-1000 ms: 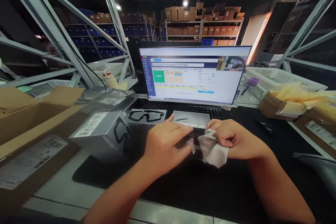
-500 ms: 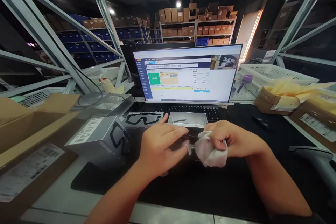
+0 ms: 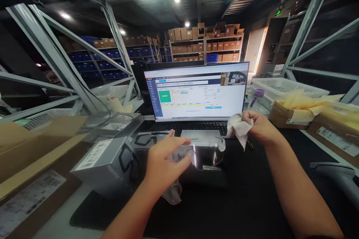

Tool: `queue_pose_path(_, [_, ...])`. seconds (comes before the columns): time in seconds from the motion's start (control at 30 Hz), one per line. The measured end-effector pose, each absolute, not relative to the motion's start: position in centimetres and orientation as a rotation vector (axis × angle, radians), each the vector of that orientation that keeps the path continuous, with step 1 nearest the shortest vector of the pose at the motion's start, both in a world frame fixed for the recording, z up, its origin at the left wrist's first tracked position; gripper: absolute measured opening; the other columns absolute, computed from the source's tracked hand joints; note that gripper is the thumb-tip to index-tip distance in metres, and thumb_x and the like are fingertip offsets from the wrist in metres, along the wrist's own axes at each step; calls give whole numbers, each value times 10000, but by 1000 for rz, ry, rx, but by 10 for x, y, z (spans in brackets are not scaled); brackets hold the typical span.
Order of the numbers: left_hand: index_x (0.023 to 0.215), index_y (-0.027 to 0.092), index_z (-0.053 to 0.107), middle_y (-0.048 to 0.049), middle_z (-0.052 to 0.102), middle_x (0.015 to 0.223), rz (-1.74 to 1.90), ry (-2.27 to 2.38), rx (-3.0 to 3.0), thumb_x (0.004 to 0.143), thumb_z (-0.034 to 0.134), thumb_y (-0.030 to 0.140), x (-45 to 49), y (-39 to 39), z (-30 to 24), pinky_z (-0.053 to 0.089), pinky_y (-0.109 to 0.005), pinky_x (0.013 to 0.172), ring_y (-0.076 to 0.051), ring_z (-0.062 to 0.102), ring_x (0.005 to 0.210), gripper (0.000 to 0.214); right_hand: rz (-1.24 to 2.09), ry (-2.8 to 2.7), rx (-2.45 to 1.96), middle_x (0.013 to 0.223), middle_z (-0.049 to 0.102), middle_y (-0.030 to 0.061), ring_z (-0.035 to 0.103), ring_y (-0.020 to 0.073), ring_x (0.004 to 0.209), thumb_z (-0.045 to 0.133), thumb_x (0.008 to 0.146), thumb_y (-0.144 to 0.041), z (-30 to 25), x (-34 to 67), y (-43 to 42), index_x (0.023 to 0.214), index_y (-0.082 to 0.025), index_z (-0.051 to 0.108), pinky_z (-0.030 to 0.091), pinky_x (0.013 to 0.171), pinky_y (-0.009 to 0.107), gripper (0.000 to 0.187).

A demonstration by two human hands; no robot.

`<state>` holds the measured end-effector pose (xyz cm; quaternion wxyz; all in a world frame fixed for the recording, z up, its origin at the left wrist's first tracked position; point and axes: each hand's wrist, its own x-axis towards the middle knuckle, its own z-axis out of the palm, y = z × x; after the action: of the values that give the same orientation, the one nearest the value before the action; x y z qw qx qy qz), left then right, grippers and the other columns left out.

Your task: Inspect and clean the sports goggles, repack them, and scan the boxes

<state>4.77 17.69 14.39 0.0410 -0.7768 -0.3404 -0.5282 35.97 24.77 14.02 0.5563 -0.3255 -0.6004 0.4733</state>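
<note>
My left hand (image 3: 165,157) grips the left end of a clear, glossy goggle lens (image 3: 209,155) between thumb and fingers, above the black mat. In my raised right hand (image 3: 260,129), a whitish cleaning cloth (image 3: 239,129) with a zigzag edge hangs down from the pinched fingers. The cloth is apart from the lens. Below my left hand lies a greyish cloth-like piece (image 3: 173,194), partly hidden by the wrist. Behind the lens stands an open white box (image 3: 200,134). A grey box with a goggle picture (image 3: 103,162) sits to the left.
A monitor (image 3: 196,97) and keyboard (image 3: 182,127) stand at the back. An open cardboard box (image 3: 42,149) is at far left. On the right are a handheld scanner (image 3: 336,175), small cartons with yellow packing (image 3: 293,119) and a white basket (image 3: 288,86).
My right hand with the cloth has moved up and right, away from the lens, which now shows uncovered. My left hand keeps its grip. The camera view has tilted upward.
</note>
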Motion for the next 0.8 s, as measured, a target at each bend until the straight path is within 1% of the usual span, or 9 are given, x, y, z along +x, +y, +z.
queue_pose_path(0.07, [911, 217, 745, 28, 772, 855, -1647, -1047, -2361, 753, 666, 122, 46, 177, 146, 526, -515, 1081, -143, 735, 748, 200, 1116, -1463, -883, 589, 602, -18, 582, 156, 522, 864, 654, -216, 147, 373, 244, 681, -225, 404, 403, 488, 230, 461])
queue_pose_path(0.13, [914, 215, 744, 26, 773, 859, -1669, -1049, -2337, 762, 670, 136, 44, 178, 148, 529, -513, 1081, -147, 737, 754, 187, 1138, -1484, -920, 592, 645, 7, 658, 220, 583, 816, 707, -225, 153, 381, 236, 709, -238, 395, 449, 511, 262, 421])
queue_pose_path(0.2, [906, 214, 741, 27, 774, 851, -1682, -1049, -2306, 777, 677, 158, 44, 178, 149, 543, -500, 1068, -153, 741, 754, 154, 1155, -1491, -901, 613, 671, 30, 699, 266, 661, 794, 725, -227, 158, 383, 228, 709, -242, 389, 459, 511, 269, 406])
queue_pose_path(0.23, [904, 214, 738, 26, 776, 851, -1686, -1054, -2289, 784, 678, 166, 44, 178, 148, 554, -488, 1056, -156, 744, 757, 142, 1154, -1492, -886, 613, 669, 27, 698, 261, 658, 798, 718, -223, 159, 383, 225, 702, -240, 392, 448, 497, 258, 407])
queue_pose_path(0.3, [920, 216, 731, 19, 779, 867, -1703, -1072, -2248, 800, 674, 173, 44, 178, 146, 569, -464, 1036, -166, 750, 779, 139, 1172, -1511, -872, 598, 647, 7, 655, 214, 567, 819, 688, -215, 161, 380, 219, 687, -234, 403, 417, 461, 236, 416])
queue_pose_path(0.37, [994, 216, 717, -1, 781, 916, -1744, -1119, -2193, 827, 662, 174, 45, 178, 142, 589, -427, 993, -177, 752, 831, 180, 1206, -1541, -865, 576, 615, -13, 580, 155, 482, 839, 656, -213, 160, 370, 216, 674, -226, 417, 395, 444, 222, 423])
queue_pose_path(0.5, [1141, 199, 669, -43, 771, 1008, -1825, -1211, -2072, 879, 646, 198, 50, 180, 131, 610, -340, 863, -193, 743, 922, 262, 1293, -1448, -702, 551, 532, -52, 474, 89, 462, 858, 618, -205, 149, 319, 208, 659, -212, 398, 337, 444, 183, 461])
queue_pose_path(0.67, [1119, 188, 673, -49, 772, 1006, -1661, -1087, -1900, 867, 639, 136, 60, 182, 121, 602, -300, 831, -189, 747, 904, 260, 1333, -1104, -508, 578, 463, -70, 381, 81, 511, 842, 543, -167, 120, 232, 185, 650, -218, 288, 325, 460, 179, 566])
queue_pose_path(0.8, [1155, 185, 656, -58, 785, 983, -1475, -959, -1824, 838, 653, 78, 68, 178, 114, 603, -293, 794, -207, 762, 870, 334, 1201, -912, -558, 540, 362, -82, 279, 65, 499, 787, 494, -100, 111, 211, 173, 600, -216, 231, 258, 429, 171, 578])
